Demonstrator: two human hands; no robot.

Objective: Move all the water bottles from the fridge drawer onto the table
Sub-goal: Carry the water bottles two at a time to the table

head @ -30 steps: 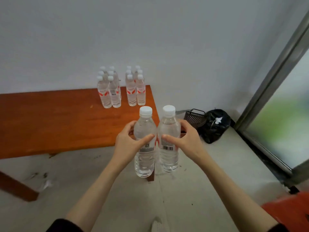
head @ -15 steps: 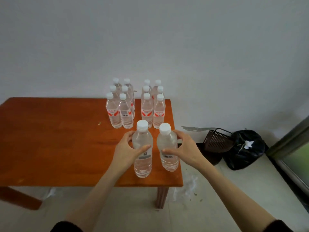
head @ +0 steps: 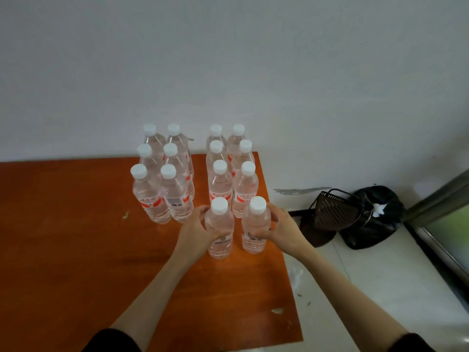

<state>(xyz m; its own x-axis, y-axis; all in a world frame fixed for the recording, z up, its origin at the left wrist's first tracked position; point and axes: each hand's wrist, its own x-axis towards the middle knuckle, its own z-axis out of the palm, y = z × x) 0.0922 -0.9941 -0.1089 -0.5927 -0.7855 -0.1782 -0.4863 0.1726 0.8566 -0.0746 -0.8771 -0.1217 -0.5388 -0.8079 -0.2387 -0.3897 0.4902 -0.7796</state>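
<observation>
My left hand (head: 195, 229) grips a clear water bottle with a white cap (head: 219, 229). My right hand (head: 281, 228) grips a second bottle (head: 254, 224) beside it. Both bottles stand upright over the right part of the orange wooden table (head: 63, 237), just in front of the standing bottles. Whether their bases touch the tabletop I cannot tell. Behind them stand several bottles in two double rows: a left group (head: 162, 184) and a right group (head: 232, 174). The fridge drawer is out of view.
The table's right edge runs close to my right hand. On the floor to the right lie a dark basket (head: 332, 212) and a black bag (head: 373, 217). A metal door frame (head: 439, 199) stands at far right. The white wall is directly behind the table.
Both hands carried the two bottles forward from above the floor to over the table, up to the right double row. The view has moved closer to the table.
</observation>
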